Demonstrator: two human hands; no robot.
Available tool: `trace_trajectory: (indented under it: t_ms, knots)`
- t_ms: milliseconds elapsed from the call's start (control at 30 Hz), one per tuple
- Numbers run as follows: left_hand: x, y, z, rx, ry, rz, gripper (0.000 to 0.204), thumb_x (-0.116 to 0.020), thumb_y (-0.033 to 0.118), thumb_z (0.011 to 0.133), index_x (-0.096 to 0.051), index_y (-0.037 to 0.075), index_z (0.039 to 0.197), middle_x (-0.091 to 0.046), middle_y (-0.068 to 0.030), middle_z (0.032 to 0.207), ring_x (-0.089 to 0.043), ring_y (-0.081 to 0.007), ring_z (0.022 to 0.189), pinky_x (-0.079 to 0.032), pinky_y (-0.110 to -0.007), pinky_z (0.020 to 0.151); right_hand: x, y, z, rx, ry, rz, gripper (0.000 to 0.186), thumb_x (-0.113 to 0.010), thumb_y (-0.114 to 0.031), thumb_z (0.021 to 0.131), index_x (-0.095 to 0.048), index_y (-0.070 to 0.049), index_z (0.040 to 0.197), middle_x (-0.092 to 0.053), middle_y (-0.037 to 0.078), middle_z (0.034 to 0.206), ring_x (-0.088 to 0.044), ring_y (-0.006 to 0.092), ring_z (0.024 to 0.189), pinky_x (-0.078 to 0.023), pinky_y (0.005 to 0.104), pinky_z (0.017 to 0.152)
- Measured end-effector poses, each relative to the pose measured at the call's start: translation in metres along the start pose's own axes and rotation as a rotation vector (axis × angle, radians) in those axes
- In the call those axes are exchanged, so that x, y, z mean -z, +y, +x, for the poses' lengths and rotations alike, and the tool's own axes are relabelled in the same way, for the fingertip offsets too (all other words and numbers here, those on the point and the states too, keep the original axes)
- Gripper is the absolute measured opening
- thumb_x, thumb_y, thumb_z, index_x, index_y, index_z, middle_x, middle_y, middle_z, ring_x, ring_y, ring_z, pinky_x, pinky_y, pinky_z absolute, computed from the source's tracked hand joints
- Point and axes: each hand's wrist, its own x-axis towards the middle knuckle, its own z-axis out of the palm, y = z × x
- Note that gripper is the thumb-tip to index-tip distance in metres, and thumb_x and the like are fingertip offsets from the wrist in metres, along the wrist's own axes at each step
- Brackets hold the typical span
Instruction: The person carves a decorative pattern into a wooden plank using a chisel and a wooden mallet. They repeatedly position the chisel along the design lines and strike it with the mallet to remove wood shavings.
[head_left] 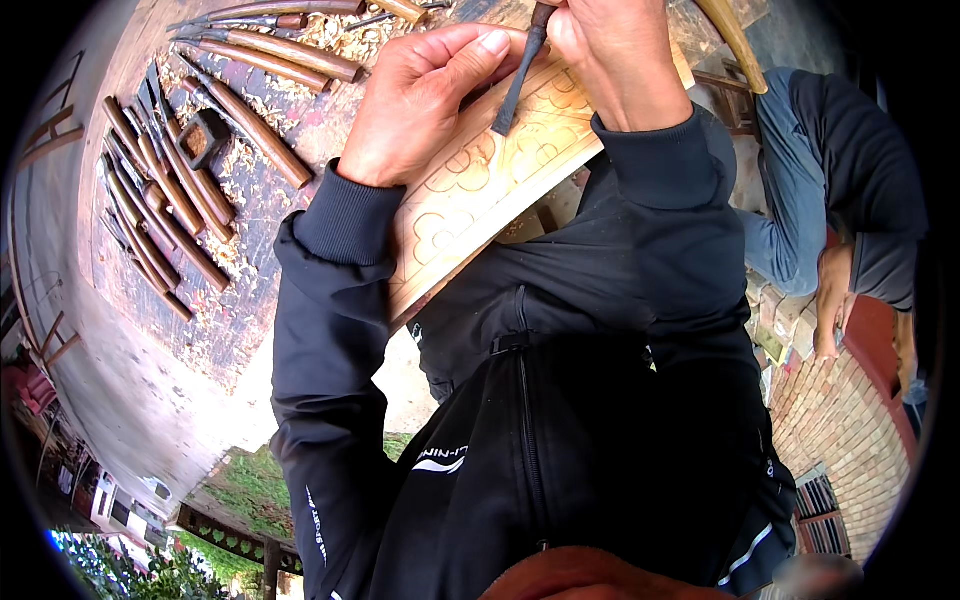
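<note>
A carving chisel (520,88) with a dark flat blade points down at a pale wooden board (475,200), its tip close to or on the surface. My right hand (620,55) grips it near the top, where part of the handle shows. Curved flower-like outlines cover the board, which lies slanted along the table's edge. My left hand (420,95) is over the board's far side, thumb pressed against the curled fingers. Its fingertips reach close to the chisel; whether they touch it or pinch anything is hidden.
Several wooden-handled carving tools (165,200) lie in a group on the worn table (190,335), with more tools (270,55) behind. Wood shavings (235,255) are scattered around them. Another person (850,170) bends at the right, beside a wooden handle-like piece (735,45).
</note>
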Motion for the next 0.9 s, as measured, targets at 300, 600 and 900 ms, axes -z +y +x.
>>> trace_trajectory:
  t_ms: [300, 600, 900]
  knots:
    - [0.002, 0.007, -0.002, 0.083, -0.042, 0.255, 0.024, -0.073, 0.016, 0.108, -0.081, 0.000, 0.124, -0.080, -0.0027, 0.102, -0.061, -0.0030, 0.083, -0.048, -0.020, 0.070, 0.004, 0.006, -0.001, 0.109, 0.025, 0.057, 0.052, -0.055, -0.058, 0.113, -0.047, -0.016, 0.082, -0.049, 0.000, 0.065, -0.044, 0.0095, 0.051, -0.026, 0.0249, 0.042]
    - [0.005, -0.003, 0.013, -0.100, -0.242, 0.041, 0.024, -0.069, 0.011, 0.108, -0.079, 0.004, 0.128, -0.074, -0.0115, 0.131, -0.065, -0.0135, 0.116, -0.051, -0.029, 0.101, 0.006, 0.012, -0.009, 0.144, 0.123, 0.140, 0.045, -0.056, -0.052, 0.114, -0.048, -0.018, 0.086, -0.043, -0.005, 0.069, -0.044, 0.0074, 0.055, -0.028, 0.0232, 0.044]
    - [0.005, -0.002, 0.019, -0.085, -0.193, 0.413, 0.019, -0.080, 0.015, 0.102, -0.085, 0.000, 0.112, -0.075, -0.0051, 0.123, -0.071, -0.0143, 0.108, -0.057, -0.030, 0.098, 0.021, 0.009, -0.026, 0.062, 0.254, 0.192, 0.045, -0.052, -0.053, 0.115, -0.047, -0.020, 0.085, -0.042, -0.006, 0.069, -0.039, 0.0065, 0.051, -0.027, 0.0234, 0.042]
